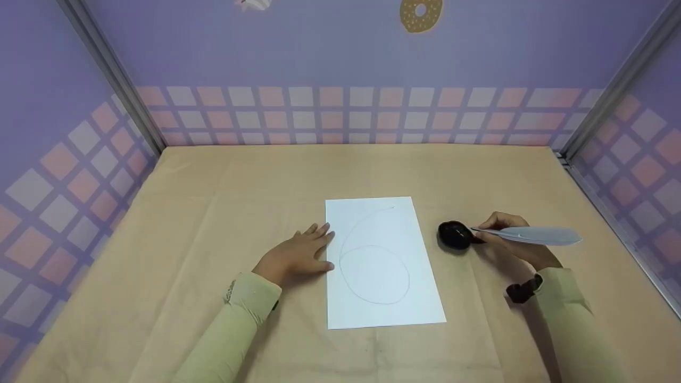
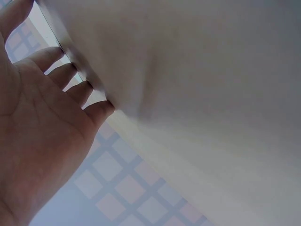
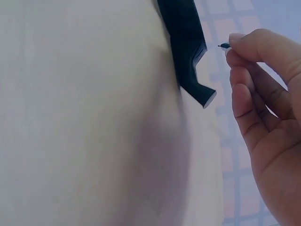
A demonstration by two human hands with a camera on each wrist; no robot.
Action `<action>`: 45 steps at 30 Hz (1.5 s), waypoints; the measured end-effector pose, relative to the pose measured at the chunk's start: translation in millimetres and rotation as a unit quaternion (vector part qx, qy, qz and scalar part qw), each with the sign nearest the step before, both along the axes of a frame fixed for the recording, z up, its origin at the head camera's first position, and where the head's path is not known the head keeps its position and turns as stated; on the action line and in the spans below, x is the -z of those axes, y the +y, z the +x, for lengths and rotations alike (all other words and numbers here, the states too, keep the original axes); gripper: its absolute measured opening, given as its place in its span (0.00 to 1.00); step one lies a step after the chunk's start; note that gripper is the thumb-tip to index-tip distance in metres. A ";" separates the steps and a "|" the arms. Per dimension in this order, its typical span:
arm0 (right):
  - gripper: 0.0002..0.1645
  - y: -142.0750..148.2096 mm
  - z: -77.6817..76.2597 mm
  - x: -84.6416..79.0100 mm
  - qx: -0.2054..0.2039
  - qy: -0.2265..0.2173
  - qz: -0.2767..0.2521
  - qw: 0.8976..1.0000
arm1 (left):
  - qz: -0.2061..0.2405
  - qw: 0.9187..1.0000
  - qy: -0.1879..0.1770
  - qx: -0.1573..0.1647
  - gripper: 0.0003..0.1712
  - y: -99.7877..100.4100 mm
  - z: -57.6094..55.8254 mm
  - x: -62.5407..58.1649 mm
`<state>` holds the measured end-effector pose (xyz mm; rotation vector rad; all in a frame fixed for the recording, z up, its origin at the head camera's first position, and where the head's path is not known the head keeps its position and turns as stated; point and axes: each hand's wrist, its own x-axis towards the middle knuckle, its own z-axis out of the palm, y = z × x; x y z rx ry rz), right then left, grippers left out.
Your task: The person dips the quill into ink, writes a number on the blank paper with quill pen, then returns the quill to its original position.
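Note:
A white sheet of paper lies on the cloth, with a thin pencil-like line shaped like a 6 drawn on it. My left hand rests at the paper's left edge, fingers straight and spread, fingertips on the margin. In the left wrist view the palm and fingers show. To the right of the paper, my right hand pinches a feather quill pen between thumb and fingers, its dark tip pointing left. Close beside that tip sits a black rounded pen stand with a short bent tube.
A beige cloth covers the table. Purple walls with pink and white checks enclose its back and sides. Metal posts rise at the back corners. On the right wrist is a black band.

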<state>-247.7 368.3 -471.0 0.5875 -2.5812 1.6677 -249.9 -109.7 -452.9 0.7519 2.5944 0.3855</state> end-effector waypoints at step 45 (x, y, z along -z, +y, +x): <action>0.07 -0.4 8.7 -6.6 -0.039 0.009 0.047 0.998 | -0.006 1.000 -0.002 0.001 0.45 0.2 -2.5 3.1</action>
